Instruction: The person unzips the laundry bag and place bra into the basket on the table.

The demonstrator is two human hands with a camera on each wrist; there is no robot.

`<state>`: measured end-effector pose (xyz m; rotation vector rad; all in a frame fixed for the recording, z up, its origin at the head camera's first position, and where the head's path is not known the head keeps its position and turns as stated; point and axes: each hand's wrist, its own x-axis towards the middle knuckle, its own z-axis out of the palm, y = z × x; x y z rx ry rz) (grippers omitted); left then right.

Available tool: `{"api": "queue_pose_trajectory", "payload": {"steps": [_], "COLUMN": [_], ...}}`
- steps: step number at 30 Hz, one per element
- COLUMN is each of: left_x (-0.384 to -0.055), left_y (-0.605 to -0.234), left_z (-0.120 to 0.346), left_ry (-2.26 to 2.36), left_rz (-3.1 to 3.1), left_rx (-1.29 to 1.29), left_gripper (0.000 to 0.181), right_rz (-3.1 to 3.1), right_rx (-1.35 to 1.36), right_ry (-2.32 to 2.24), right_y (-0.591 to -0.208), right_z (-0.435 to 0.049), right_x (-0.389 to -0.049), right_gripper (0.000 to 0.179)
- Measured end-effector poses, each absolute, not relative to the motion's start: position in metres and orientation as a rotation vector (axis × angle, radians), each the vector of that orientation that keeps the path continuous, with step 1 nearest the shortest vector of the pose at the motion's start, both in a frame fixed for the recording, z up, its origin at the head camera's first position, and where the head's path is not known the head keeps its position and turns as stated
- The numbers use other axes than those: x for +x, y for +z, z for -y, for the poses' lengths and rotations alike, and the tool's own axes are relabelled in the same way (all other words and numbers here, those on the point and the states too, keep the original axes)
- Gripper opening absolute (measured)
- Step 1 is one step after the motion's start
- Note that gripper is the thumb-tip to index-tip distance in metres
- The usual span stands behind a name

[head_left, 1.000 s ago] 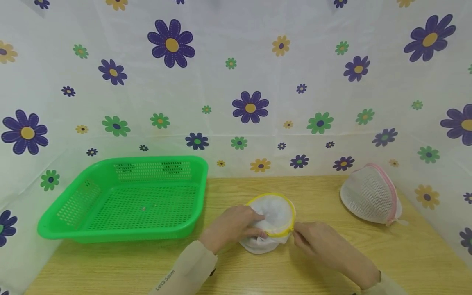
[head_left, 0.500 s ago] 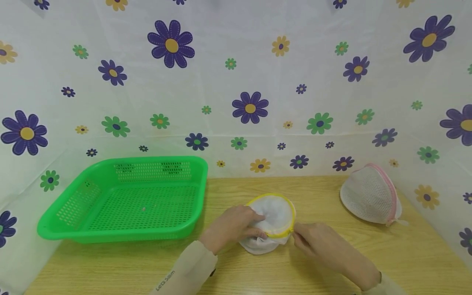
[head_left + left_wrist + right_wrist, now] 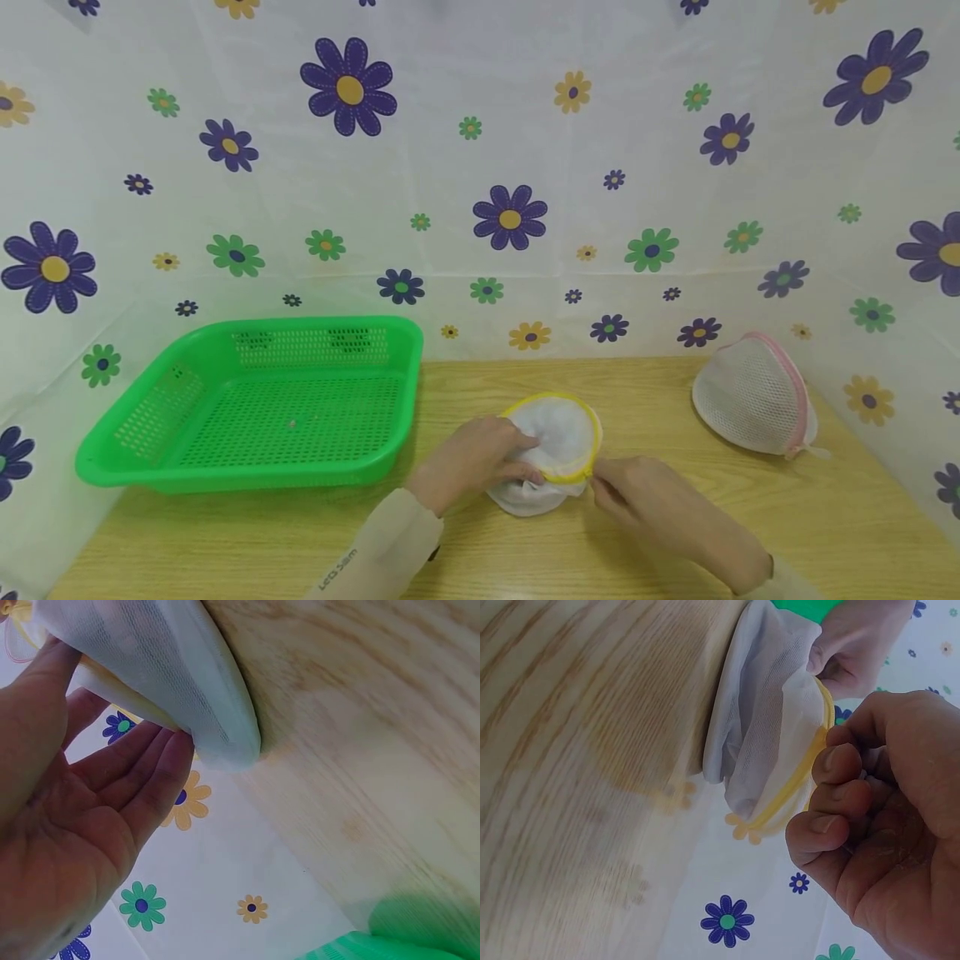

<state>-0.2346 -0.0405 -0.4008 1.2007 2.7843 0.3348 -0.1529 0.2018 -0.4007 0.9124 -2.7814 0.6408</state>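
A white mesh laundry bag (image 3: 557, 433) with a yellow zip round its top stands on the wooden table. My left hand (image 3: 480, 458) holds its left side. The thumb and fingers (image 3: 161, 769) are at the bag's rim in the left wrist view. At the front right of the rim, my right hand (image 3: 652, 504) pinches the zip pull, which is mostly hidden by the fingertips. The right wrist view shows that hand's fingers curled beside the yellow zip (image 3: 791, 784).
A green perforated plastic basket (image 3: 270, 479) stands on the left. Another white mesh bag (image 3: 746, 400), dome-shaped with a pink zip, sits at the back right. Behind the table (image 3: 480, 558) hangs a flower-printed white sheet (image 3: 420, 175).
My right hand has shifted slightly left and toward me along the rim with the zip pull. The left hand and the bag have stayed in place.
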Motion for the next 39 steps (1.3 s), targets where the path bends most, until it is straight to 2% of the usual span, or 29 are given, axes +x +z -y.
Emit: {"api": "queue_pose_trajectory", "payload": {"steps": [5,14,21,26,32,39], "left_x": [-0.235,-0.235,-0.231,-0.23,-0.232,-0.237], "left_y": [-0.4,-0.396,-0.406,-0.415,-0.415,-0.41], "left_z": [0.041,0.049,0.054,0.05,0.046,0.051], "left_ry": [0.331,0.402,0.492,0.496,0.484,0.592], "left_rz": [-2.783,-2.671,-2.677,-2.736,-2.757,-2.64], "left_rx": [1.215,1.117,1.004,1.067,1.091,1.077], "left_gripper": [0.058,0.057,0.072,0.074,0.066,0.046], "right_rz": [2.797,2.862,2.876,2.877,2.861,2.875], "right_rx": [0.904,0.731,0.672,0.665,0.711,0.668], "right_ry": [0.683,0.665,0.64,0.582,0.544,0.648], "right_y": [-0.402,-0.406,-0.404,-0.404,-0.404,-0.408], "right_z": [-0.202,-0.219,-0.226,-0.224,-0.223,-0.222], "right_x": [-0.156,-0.173,-0.177,-0.179,-0.182,-0.182], "right_gripper": [0.031,0.033,0.034,0.03,0.019,0.025]}}
